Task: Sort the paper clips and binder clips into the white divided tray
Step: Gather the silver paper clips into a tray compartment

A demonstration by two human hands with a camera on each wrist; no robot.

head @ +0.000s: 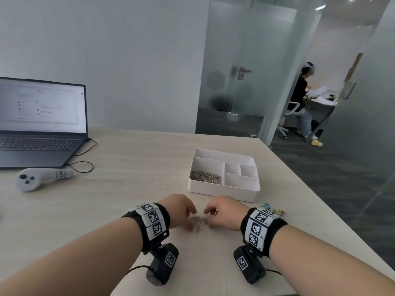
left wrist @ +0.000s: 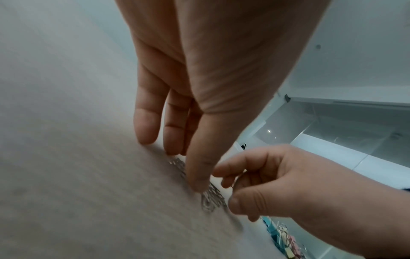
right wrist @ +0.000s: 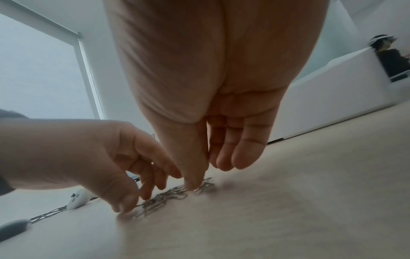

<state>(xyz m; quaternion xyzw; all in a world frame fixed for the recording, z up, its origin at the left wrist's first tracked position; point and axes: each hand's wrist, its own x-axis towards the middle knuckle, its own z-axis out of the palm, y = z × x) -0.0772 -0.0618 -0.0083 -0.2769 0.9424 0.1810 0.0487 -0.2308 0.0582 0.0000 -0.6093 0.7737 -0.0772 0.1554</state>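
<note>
Item 1. Pale wood-grain table [head: 132, 159]: bears everything below.

Item 2. White divided plastic tray [head: 222, 192]: at 12 o'clock from the hands, near them. Its large left compartment holds a heap of silver wire paper clips [head: 205, 177]; the other compartments show nothing in them.

Item 3. Left hand [head: 179, 208]: palm down, fingers lowered to the table, thumb tip on the left edge of item 5. Relaxed rather than clenched; a definite pinch cannot be confirmed.

Item 4. Right hand [head: 222, 210]: palm down, fingers curled, thumb tip on the right edge of item 5; the left wrist view suggests a wire pinched between thumb and forefinger.

Item 5. Small loose pile of silver paper clips [head: 199, 223]: flat on the table between the two hands, at 3 o'clock from the left and 9 o'clock from the right, long axis running 1 to 7 o'clock. Both hands equally near. Judgement: gathering comes next, then a carry toward 12 o'clock.

Item 6. Cluster of pastel binder clips [head: 274, 210]: at 3 o'clock beyond the right wrist, unsorted.
</note>
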